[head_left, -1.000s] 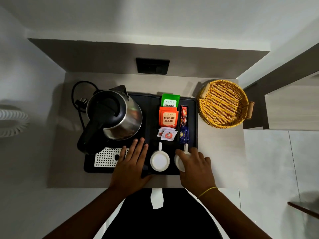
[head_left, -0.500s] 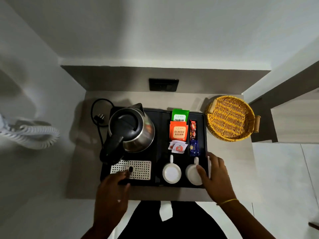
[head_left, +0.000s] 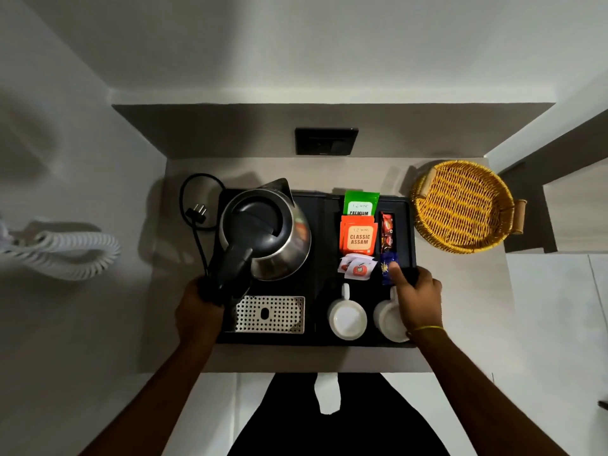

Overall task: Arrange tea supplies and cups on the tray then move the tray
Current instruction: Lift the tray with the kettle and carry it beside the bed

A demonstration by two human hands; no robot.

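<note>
A black tray [head_left: 320,205] lies on the counter. On it stand a steel kettle [head_left: 266,232], a perforated drip plate [head_left: 269,314], two white cups [head_left: 347,319] [head_left: 388,324], green [head_left: 360,203] and orange tea packets [head_left: 358,236], small white sachets [head_left: 357,266] and red and blue stick packets [head_left: 387,233]. My left hand [head_left: 197,307] is closed around the tray's left edge beside the kettle handle. My right hand [head_left: 416,292] grips the tray's right edge, thumb lying over the blue packet and partly covering the right cup.
A yellow wicker basket [head_left: 460,205] sits right of the tray on the counter. The kettle's black cord and plug [head_left: 197,212] lie left of the tray. A black wall socket [head_left: 325,141] is behind. A white coiled cord [head_left: 65,251] hangs on the left wall.
Both hands left the cups and moved outward. The left hand went to the tray's left edge, the right hand to its right edge, and both closed on it.
</note>
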